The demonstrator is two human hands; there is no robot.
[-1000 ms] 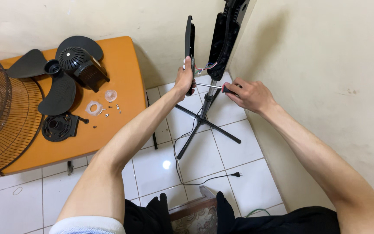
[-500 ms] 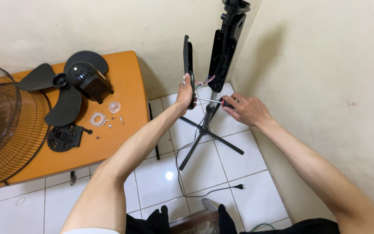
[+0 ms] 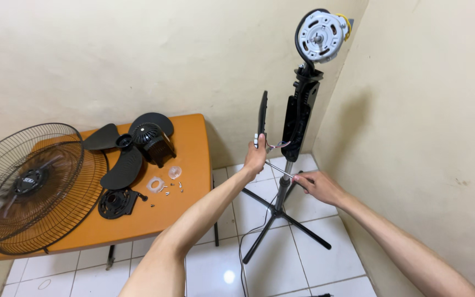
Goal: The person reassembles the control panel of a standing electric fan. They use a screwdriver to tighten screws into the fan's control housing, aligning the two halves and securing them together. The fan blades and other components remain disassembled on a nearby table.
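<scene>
Left hand [image 3: 256,155] is clamped on a black panel [image 3: 261,114] detached from the fan stand [image 3: 298,118]; right hand [image 3: 315,186] is closed around a screwdriver [image 3: 281,171]. Bare silver motor [image 3: 319,36] is exposed on top.

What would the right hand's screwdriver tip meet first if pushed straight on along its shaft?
Likely the detached black panel held by the left hand; the screwdriver in the right hand points there, though depth is unclear.

Two bare forearms, left hand [image 3: 256,155], right hand [image 3: 315,186], no sleeves.
</scene>
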